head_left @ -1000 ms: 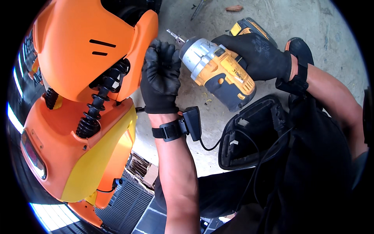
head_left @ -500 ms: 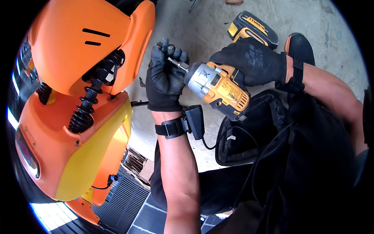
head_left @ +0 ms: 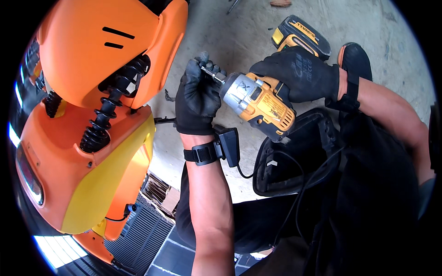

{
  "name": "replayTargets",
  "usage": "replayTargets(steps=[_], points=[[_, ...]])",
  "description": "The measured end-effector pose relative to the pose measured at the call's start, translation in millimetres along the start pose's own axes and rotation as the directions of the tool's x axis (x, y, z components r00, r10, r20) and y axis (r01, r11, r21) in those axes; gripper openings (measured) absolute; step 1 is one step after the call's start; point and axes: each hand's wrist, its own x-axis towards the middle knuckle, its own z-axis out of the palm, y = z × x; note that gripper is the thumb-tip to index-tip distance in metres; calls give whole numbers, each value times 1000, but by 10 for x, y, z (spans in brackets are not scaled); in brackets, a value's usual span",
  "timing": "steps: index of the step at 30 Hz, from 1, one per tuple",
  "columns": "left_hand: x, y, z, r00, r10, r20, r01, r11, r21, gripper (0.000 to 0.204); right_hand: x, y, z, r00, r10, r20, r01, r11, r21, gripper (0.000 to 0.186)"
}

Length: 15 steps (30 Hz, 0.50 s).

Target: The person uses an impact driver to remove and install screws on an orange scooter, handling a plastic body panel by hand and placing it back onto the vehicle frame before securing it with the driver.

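Note:
My right hand (head_left: 301,76), in a black work glove, is wrapped round the handle of a yellow and black cordless impact driver (head_left: 264,106). The battery end sticks out beyond the hand, and a slim metal bit (head_left: 212,73) points up and left. Close by the bit's tip, my left hand (head_left: 199,94), gloved too, is raised palm up with its fingers curled in and the thumb near the fingertips. Whatever may be pinched there is too small to make out. The bit passes in front of the curled fingers; whether they touch it I cannot tell.
At left stands an orange and yellow vehicle body (head_left: 99,60) with a black coil-spring shock absorber (head_left: 108,112). A black hollow plastic part (head_left: 294,156) lies on the concrete floor by my legs. Cables hang over it. Cardboard (head_left: 170,200) lies near a ribbed dark panel (head_left: 138,234).
The view has shifted slightly. My left hand sits a little lower in the picture, still curled beside the bit. My right hand keeps its hold on the impact driver.

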Motion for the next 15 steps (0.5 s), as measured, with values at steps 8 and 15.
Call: replayTargets(steps=[8, 15], points=[[-22, 10, -52, 999, -45, 8, 45, 999, -13, 30, -7, -15, -19, 999, -3, 32, 3, 1000, -12, 55], [-61, 29, -92, 1000, 1, -5, 0, 995, 104, 32, -26, 21, 12, 997, -75, -20, 74, 996, -39, 56]])
